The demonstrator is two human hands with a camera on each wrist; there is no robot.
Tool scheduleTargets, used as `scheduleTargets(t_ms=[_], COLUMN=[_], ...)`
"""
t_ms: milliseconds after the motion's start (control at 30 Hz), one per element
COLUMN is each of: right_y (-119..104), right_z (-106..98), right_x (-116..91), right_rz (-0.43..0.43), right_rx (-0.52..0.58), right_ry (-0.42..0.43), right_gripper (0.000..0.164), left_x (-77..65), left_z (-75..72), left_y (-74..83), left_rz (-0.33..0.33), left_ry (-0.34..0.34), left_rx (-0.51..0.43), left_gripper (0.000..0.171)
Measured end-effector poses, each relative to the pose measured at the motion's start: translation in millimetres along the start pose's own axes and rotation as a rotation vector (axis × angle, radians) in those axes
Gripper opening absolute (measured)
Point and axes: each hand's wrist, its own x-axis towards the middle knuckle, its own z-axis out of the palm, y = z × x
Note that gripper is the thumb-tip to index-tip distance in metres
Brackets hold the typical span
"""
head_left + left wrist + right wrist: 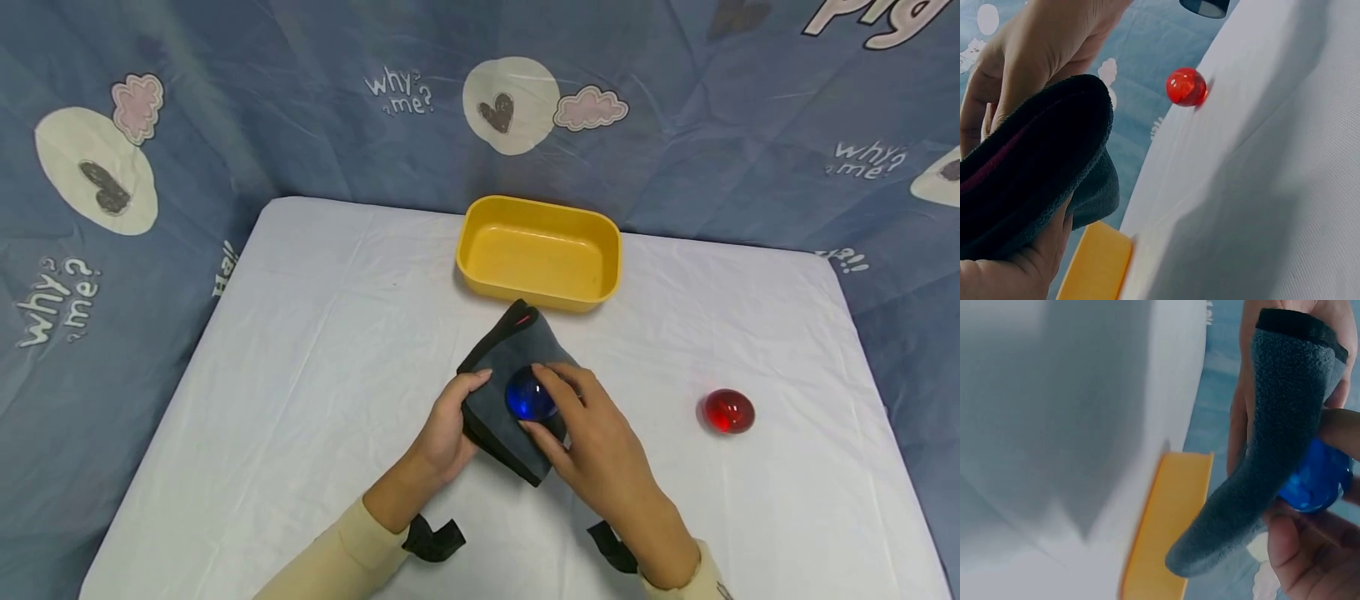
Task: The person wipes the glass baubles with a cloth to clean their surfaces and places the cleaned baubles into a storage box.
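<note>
My left hand (444, 429) grips a folded grey cloth (491, 408) with black edging, its thumb lying on the upper face. A shiny, see-through blue ball (527, 397) rests against that face. Thumb and fingers of my right hand (603, 446) pinch the ball from its right side. In the right wrist view the blue ball (1315, 481) shows between the grey cloth (1279, 425) and the fingers. The left wrist view shows the cloth (1041, 156) held up above the table, with the ball hidden behind it.
A glossy red ball (728, 412) lies on the white-covered table (315, 367) to the right. Behind the cloth, near the table's far edge, stands a yellow rectangular tub (525, 293). A blue printed curtain (322, 142) hangs around the back and sides.
</note>
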Motion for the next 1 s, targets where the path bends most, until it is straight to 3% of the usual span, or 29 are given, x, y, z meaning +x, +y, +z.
scheduleTargets(t_ms=[133,300,433,633,800,1000], right_y=[-1,-2,-1,7,9,8], right_z=[5,15,19,5,-10,-18], right_x=[1,3,4,6,6,7], right_rz=[0.048,0.088,0.086,0.063,-0.014,-0.099], right_rx=[0.019,-0.004,-0.020,0.028,0.013,-0.001], right_ry=[0.071,0.168,0.193,0.045,-0.110,-0.175], right_gripper=[0.065,0.073,0.074,0.072,0.083,0.085], left_x=[0.5,1.4,1.5,1.2,0.3,-1.4], left_z=[0.1,-0.4,-0.5,-0.1,0.2,0.9], left_y=[0.1,-0.3,-1.4,-1.2,0.7,1.8], left_rz=[-0.013,-0.011,-0.016,0.000,0.004,0.000], left_ry=[0.008,0.005,0.014,0.011,0.009,-0.005], left_rx=[-0.001,-0.003,0.000,0.000,0.008,0.021], left_gripper=[0.061,0.062,0.062,0.062,0.059,0.058])
